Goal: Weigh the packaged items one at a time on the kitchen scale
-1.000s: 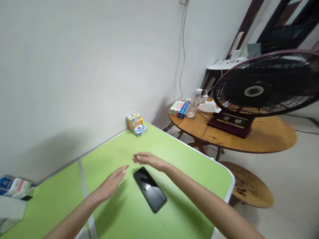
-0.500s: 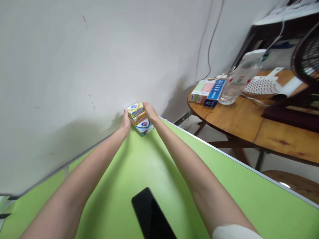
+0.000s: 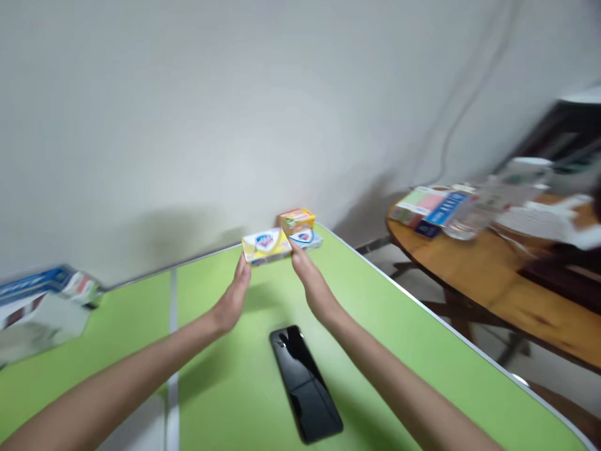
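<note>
My left hand [image 3: 232, 297] and my right hand [image 3: 312, 285] press on the two ends of a yellow soap box [image 3: 266, 245] and hold it in the air above the green table [image 3: 385, 326]. Behind it, in the table's far corner by the wall, an orange soap box [image 3: 295, 219] lies on top of a white-and-blue one [image 3: 307, 238]. A black phone [image 3: 305, 382] lies flat on the table between my forearms, screen up.
At the left edge of the table lie a few boxes and packets [image 3: 42, 300]. To the right stands a round wooden table [image 3: 498, 275] with coloured boxes [image 3: 429, 207], a clear bottle [image 3: 469, 219] and white items. The picture is smeared by motion.
Both hands reached to the stack in the corner, took the top yellow box between them and drew it back toward me. Two boxes stay stacked in the corner.
</note>
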Motion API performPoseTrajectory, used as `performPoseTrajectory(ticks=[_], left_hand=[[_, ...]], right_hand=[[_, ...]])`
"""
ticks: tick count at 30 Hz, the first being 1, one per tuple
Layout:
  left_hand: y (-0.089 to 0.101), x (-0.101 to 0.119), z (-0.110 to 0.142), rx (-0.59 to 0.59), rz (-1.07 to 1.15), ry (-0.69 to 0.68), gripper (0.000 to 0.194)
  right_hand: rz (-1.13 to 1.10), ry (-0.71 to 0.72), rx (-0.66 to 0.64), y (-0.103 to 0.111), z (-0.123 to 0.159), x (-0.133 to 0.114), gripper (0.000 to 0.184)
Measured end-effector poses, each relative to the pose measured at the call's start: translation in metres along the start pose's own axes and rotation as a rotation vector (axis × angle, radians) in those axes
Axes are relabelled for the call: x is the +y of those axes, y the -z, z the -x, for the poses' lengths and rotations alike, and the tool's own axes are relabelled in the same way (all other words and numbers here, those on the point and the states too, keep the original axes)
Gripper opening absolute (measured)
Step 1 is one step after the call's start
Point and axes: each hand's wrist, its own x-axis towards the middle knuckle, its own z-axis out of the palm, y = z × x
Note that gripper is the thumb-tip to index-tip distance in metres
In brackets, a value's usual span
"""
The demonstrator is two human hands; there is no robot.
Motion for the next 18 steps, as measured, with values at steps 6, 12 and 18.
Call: performPoseTrajectory(ticks=[6,12,18], left_hand=[[0.042,-0.013,0.237,0.2,-0.244,0.303,0.075],[0.057,-0.073,0.351,0.585,-0.234,0.283,0.069],[0.077,-0.12,0.371,0.677,-0.204,0.355,0.061]], right_hand=[[0.075,-0.18,-0.463,-0.102,0.179,0.002,0.073],[0.205,0.027,-0.469,-0.201,0.263,0.021,0.085],[0.438,-0.049,-0.49,-0.211,0.272,0.037,0.071]])
